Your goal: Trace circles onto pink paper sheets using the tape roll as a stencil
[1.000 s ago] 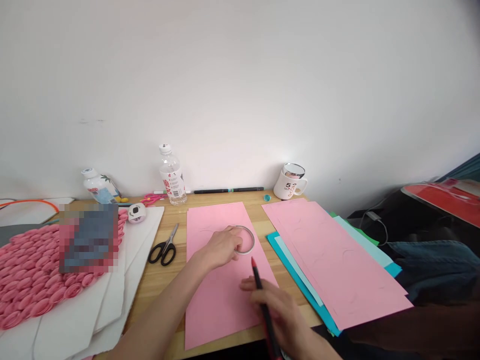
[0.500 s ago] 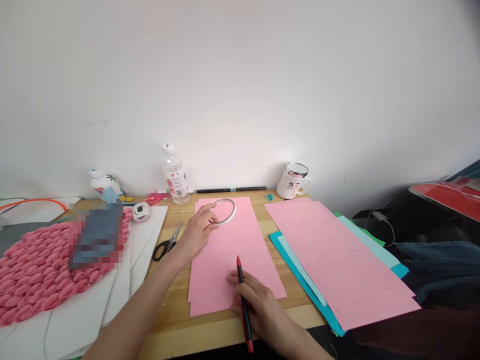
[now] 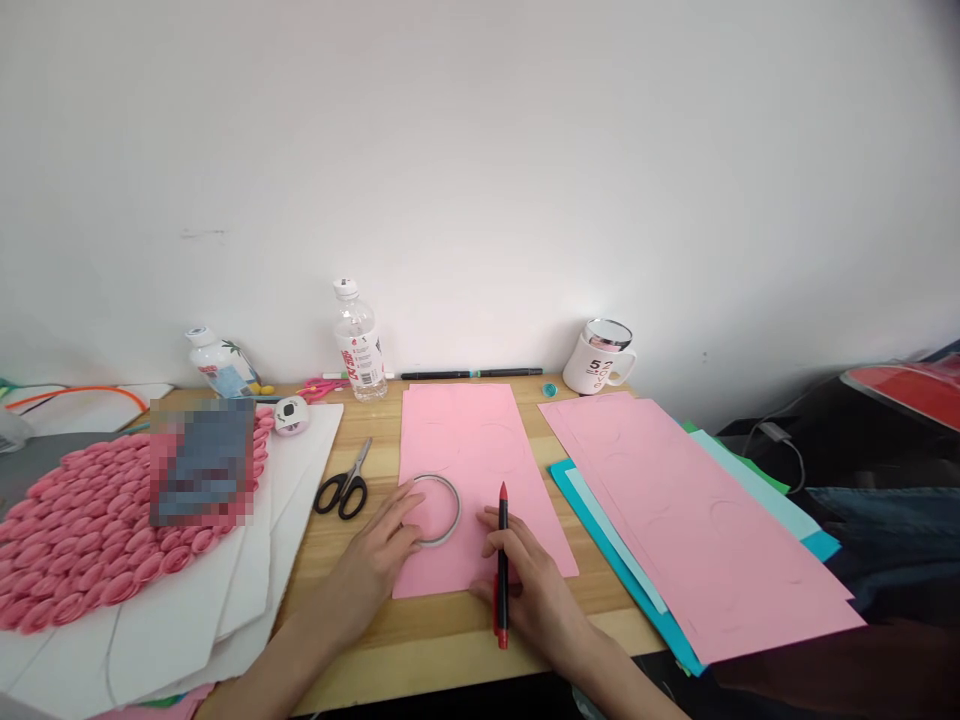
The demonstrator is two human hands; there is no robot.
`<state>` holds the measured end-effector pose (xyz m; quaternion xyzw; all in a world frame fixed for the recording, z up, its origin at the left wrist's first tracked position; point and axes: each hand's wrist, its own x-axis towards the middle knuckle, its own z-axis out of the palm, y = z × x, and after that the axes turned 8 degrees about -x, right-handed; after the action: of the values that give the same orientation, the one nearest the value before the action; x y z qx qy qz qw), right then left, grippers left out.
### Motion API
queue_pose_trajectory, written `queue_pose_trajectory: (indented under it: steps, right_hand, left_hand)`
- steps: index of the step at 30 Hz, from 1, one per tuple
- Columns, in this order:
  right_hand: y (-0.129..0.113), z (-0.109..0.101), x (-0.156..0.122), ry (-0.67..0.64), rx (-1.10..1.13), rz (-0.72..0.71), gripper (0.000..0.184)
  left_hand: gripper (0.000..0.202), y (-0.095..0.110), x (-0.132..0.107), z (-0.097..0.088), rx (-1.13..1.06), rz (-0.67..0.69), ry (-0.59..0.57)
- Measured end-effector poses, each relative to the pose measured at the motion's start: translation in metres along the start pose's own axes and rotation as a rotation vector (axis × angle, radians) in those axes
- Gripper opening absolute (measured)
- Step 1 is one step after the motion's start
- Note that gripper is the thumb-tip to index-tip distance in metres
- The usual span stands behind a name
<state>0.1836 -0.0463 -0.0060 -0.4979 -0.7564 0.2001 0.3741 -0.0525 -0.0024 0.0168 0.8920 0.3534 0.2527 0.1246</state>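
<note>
My left hand (image 3: 375, 560) is closed on the left side of a thin white ring, which looks like a roll of tape (image 3: 458, 508). The ring lies on the near left part of a pink sheet of paper (image 3: 465, 415). Faint circle outlines show on the sheet's far half. A black pen with red ends (image 3: 503, 560) rests between the fingers of my right hand (image 3: 536, 595), its tapered red end pointing away from me. That hand sits over the paper's near right part. Black-handled scissors (image 3: 345, 488) lie to the left of the sheet.
On the left, pink petal-like pieces (image 3: 82, 500) cover white boards (image 3: 165, 620). A plastic bottle (image 3: 360, 350) and a white mug (image 3: 596, 362) stand by the wall, with dark pens (image 3: 472, 375) between them. More pink sheets (image 3: 697, 520) overlap blue ones at right.
My left hand has brought the tape roll from the sheet's far half toward me and set it down lower on the paper. My right hand has shifted slightly right with the pen.
</note>
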Motion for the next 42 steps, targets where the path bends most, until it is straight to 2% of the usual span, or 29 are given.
queue_pose_trajectory:
  steps: [4,8,9,13,15,16,19,22,25,27,32,36,42]
  right_hand:
    - [0.0,-0.001,0.001,-0.04,-0.026,-0.008,0.027]
    - [0.0,-0.002,0.001,-0.065,-0.032,-0.027,0.021]
    - [0.0,-0.002,0.001,-0.065,-0.03,-0.023,0.02]
    - [-0.002,-0.007,0.003,-0.047,0.041,0.028,0.017]
    - [-0.007,-0.014,0.01,0.003,0.124,0.099,0.009]
    - [-0.01,-0.018,0.016,0.038,0.165,0.15,0.009]
    - [-0.017,-0.029,0.043,0.16,0.271,0.331,0.027]
    - [-0.019,-0.028,0.078,0.255,0.467,0.461,0.039]
    - [-0.012,-0.011,0.108,0.341,0.712,0.55,0.033]
    - [-0.005,0.003,0.119,0.371,0.785,0.576,0.028]
    - [0.011,0.025,0.118,0.289,0.617,0.574,0.034]
    - [0.012,0.026,0.114,0.23,0.525,0.531,0.04]
    - [0.01,0.03,0.113,0.179,0.442,0.485,0.035]
  left_hand:
    - [0.033,0.004,0.004,0.001,-0.001,0.029,-0.013]
    - [0.031,0.006,0.006,0.008,-0.117,-0.012,0.033]
    - [0.034,0.005,0.005,0.01,-0.143,-0.042,0.052]
    - [0.07,0.004,0.002,0.011,-0.197,-0.256,0.115]
    - [0.075,0.004,0.001,0.009,-0.193,-0.333,0.157]
    - [0.07,0.005,0.002,0.008,-0.183,-0.34,0.164]
    - [0.04,0.011,0.011,0.006,-0.131,-0.206,0.105]
    - [0.041,0.022,0.026,0.009,-0.043,-0.035,-0.003]
    - [0.03,0.031,0.038,0.014,0.036,-0.002,-0.082]
    - [0.022,0.033,0.039,0.018,0.081,-0.013,-0.091]
    - [0.032,0.024,0.026,0.025,0.105,-0.052,-0.055]
    - [0.035,0.022,0.026,0.027,0.082,-0.096,-0.101]
    - [0.039,0.018,0.03,0.032,0.127,-0.031,-0.158]
